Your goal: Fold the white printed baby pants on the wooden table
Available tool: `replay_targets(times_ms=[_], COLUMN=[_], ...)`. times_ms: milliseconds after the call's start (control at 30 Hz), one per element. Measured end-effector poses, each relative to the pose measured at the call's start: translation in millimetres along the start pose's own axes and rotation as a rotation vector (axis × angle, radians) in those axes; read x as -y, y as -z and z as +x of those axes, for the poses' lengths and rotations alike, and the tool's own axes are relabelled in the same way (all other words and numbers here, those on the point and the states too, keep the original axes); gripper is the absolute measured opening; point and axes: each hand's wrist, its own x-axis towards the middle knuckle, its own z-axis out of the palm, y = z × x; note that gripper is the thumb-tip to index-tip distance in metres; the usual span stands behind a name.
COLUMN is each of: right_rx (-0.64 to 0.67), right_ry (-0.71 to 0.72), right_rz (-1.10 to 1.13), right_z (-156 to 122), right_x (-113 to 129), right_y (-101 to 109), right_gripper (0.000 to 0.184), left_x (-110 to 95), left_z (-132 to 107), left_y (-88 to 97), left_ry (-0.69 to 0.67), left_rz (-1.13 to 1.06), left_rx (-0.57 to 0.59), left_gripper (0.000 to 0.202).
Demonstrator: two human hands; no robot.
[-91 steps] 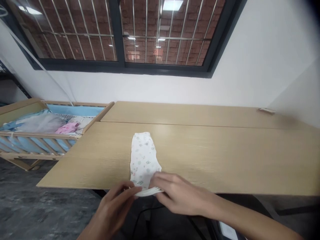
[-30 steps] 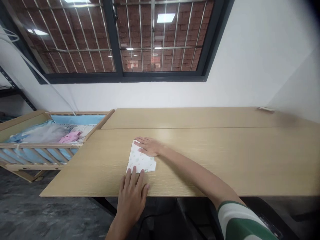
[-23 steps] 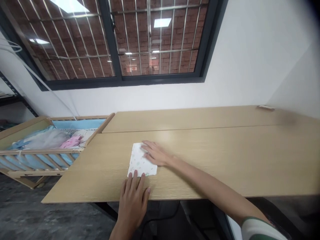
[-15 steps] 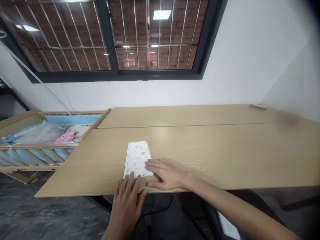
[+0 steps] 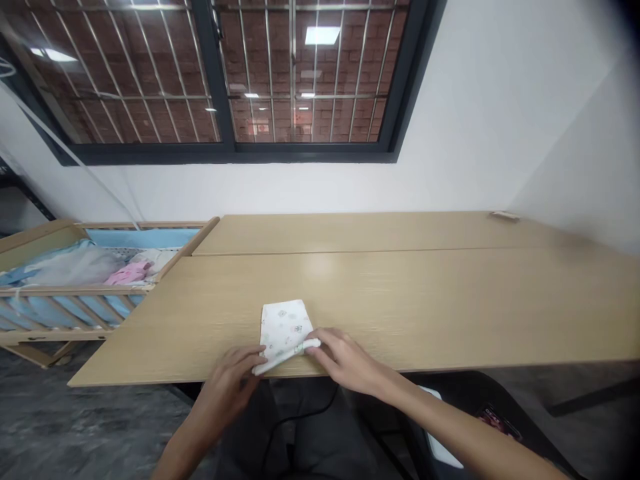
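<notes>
A white cloth [image 5: 285, 323] with small coloured prints lies folded near the front edge of the wooden table [image 5: 390, 300]. Its near edge is turned up into a narrow fold that slants up to the right. My left hand [image 5: 233, 377] pinches the left end of that fold between thumb and fingers. At the other end, my right hand [image 5: 345, 357] grips the corner, thumb below and fingers on top. The far part of the cloth rests flat on the tabletop.
A wooden crib [image 5: 75, 291] with blue lining and bedding stands left of the table. A small flat object [image 5: 505, 216] lies at the far right of the tabletop. Below the front edge are a black chair [image 5: 465, 393] and a dark cable [image 5: 305, 419].
Both hands were lying flat at the cloth's near part; now they pinch its near edge, which is folded up. The cloth has shifted slightly nearer and to the right.
</notes>
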Motion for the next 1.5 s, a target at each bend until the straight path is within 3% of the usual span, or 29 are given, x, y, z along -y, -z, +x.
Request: replay_targets(times_ms=[200,333,500,633,733,833,933,1033,1133,1267,1400,1500], right_rx=[-0.151,-0.268,-0.388,-0.417,-0.421,-0.420,-0.412,-0.420,-0.437,-0.471,-0.439,-0.262], right_ry=[-0.094,-0.169,-0.269,-0.290,-0.280,-0.262,-0.243,-0.232,-0.259,-0.276,-0.038,0.155], right_rz=[0.101,0.127,0.170,0.174,0.151,0.111,0.061,0.000,-0.071,-0.242,-0.330,-0.309], right_z=[35.3,67.3,90.9,94.5,95.9,99.2,105.1,114.5,128.5,150.6,167.5,174.7], right_x=[-10.7,-35.9,-70.7,-89.7,-95.8,-96.9,-97.4,-102.2,-110.4,-111.4,-95.4,-85.7], right_y=[10.5,4.5,-18.9,-34.7,-37.3,-35.5,-34.7,-35.4,-33.5,-26.5,-25.0,-32.1], right_gripper=[0.024,0.022,0.024,0.020,0.019,0.018,0.017,0.016,0.015,0.023,0.038,0.051], left_x=[4.6,16.4,29.4,30.9,25.7,11.7,-5.9,-14.2,-7.5,13.6,33.3,44.5], left_z=[54.8,85.6,100.4,99.2,95.7,88.7,79.4,76.9,89.7,126.5,162.1,174.1], left_y=[13.7,5.0,-16.9,-26.5,-31.7,-43.6,-64.4,-85.9,-98.3,-96.9,-86.4,-84.1], left_ry=[0.302,0.420,0.534,0.562,0.489,0.261,0.037,-0.003,0.046,0.097,0.058,-0.014], left_rz=[-0.196,-0.258,-0.006,0.039,0.180,0.349,0.381,0.446,0.488,0.454,0.422,0.415], left_rx=[0.053,0.023,0.026,0.015,-0.073,-0.185,-0.120,-0.013,0.070,0.166,0.173,0.162], left_gripper=[0.030,0.031,0.024,0.026,0.038,0.050,0.067,0.076,0.082,0.078,0.065,0.065])
